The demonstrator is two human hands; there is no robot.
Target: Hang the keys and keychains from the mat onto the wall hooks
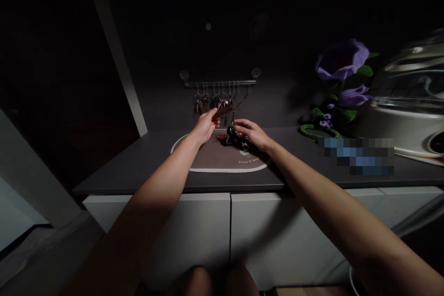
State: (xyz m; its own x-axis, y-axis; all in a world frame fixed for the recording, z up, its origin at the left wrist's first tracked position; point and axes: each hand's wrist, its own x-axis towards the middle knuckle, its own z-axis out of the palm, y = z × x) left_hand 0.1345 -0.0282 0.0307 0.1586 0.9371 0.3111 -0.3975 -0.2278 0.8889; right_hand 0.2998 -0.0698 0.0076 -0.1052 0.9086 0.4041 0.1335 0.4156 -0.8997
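My left hand [207, 126] is closed in a pinch on a flat brown strip-like item [224, 111], held above the oval brown mat [215, 159]. My right hand [250, 132] reaches beside it, fingers curled on a small black key fob [231, 135] that rests on the mat with a reddish piece next to it. Both hands are just below a wall rail [219, 83] with hooks and several hanging keys [212, 101]. The scene is dim, so fine detail is hard to read.
Dark countertop [145, 162] over white cabinet doors [256, 236]. Purple artificial flowers [342, 69] stand at the right, with a white glass-lidded appliance [409, 101] beyond them. A white wall edge [120, 62] rises at left.
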